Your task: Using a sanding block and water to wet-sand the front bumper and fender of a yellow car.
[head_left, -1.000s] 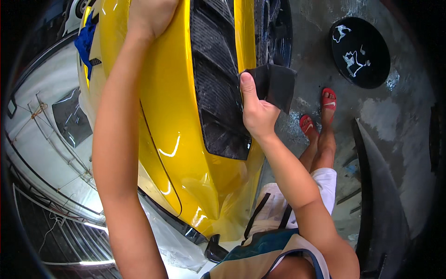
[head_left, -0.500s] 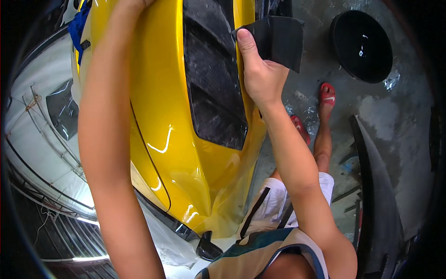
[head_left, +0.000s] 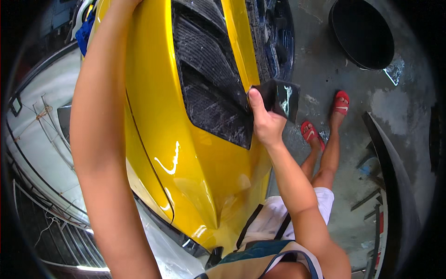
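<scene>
My right hand (head_left: 267,116) grips a folded dark, flexible sheet (head_left: 285,100), thumb on top, beside the right edge of a black carbon-weave louvred vent (head_left: 209,88) set in a glossy yellow car body panel (head_left: 158,116). The sheet has a wet-looking shine and sticks out past the panel's edge. My left arm reaches up along the panel's left side; my left hand (head_left: 133,3) is at the top edge of the picture, mostly cut off, its fingers out of sight.
A black round tub (head_left: 360,35) stands on the wet grey floor (head_left: 385,102). My feet in red slides are at the right, beside a long curved black part (head_left: 395,181). A blue cloth (head_left: 85,35) hangs at upper left. Translucent plastic sheeting (head_left: 167,242) covers the lower area.
My right hand with the sheet rose along the vent half a second ago and is now lower and further right. My left arm has shifted left, its hand mostly leaving the frame.
</scene>
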Demonstrator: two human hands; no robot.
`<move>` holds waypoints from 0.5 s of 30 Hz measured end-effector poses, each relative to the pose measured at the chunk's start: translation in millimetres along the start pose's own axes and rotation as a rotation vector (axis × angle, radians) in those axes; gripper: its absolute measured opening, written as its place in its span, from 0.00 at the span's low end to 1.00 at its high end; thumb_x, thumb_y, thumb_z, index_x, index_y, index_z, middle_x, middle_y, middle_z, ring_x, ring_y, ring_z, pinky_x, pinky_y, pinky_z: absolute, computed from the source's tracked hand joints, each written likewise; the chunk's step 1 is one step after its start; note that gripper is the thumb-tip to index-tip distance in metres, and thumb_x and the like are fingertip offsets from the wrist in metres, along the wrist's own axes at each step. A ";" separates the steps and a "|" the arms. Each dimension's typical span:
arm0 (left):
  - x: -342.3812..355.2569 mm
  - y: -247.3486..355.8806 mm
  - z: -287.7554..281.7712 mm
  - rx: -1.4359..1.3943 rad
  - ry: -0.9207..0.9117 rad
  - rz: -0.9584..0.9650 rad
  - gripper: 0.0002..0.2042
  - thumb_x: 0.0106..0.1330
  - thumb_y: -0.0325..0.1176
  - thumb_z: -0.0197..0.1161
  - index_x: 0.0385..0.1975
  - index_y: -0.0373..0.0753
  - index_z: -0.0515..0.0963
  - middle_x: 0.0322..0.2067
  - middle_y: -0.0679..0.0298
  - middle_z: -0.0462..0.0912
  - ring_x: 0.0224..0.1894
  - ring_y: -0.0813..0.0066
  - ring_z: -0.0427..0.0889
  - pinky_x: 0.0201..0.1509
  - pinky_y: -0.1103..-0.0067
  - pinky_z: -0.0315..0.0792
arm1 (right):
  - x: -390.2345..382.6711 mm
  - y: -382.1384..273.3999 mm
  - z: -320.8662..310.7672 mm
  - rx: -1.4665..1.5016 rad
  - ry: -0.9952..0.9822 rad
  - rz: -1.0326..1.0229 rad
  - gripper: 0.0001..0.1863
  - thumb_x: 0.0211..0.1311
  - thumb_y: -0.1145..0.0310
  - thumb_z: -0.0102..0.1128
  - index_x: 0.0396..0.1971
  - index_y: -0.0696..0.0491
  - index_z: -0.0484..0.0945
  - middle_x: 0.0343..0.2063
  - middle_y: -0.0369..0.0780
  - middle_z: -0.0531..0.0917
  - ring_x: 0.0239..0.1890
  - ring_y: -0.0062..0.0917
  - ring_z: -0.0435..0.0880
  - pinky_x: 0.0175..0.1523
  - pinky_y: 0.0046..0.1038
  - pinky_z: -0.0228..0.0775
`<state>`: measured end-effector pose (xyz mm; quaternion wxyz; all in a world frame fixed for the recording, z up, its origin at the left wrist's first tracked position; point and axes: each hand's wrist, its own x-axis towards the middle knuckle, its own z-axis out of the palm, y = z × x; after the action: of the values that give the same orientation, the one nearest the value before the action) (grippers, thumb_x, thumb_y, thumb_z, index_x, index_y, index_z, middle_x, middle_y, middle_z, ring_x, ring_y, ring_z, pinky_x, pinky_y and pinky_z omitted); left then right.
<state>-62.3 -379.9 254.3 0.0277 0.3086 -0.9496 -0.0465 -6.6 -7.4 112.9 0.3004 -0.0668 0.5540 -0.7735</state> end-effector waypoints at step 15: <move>-5.1 8.7 -8.7 0.081 0.007 0.182 0.26 0.72 0.44 0.58 0.63 0.32 0.74 0.67 0.52 0.74 0.72 0.60 0.68 0.76 0.74 0.57 | 26.1 -32.4 7.2 -0.176 -0.191 0.209 0.10 0.68 0.63 0.67 0.42 0.52 0.86 0.35 0.42 0.87 0.37 0.35 0.86 0.44 0.37 0.74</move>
<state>-62.6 -370.5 263.7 0.0229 0.2222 -0.9747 -0.0043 -37.2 -20.7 138.7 0.4238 -0.1081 0.5926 -0.6764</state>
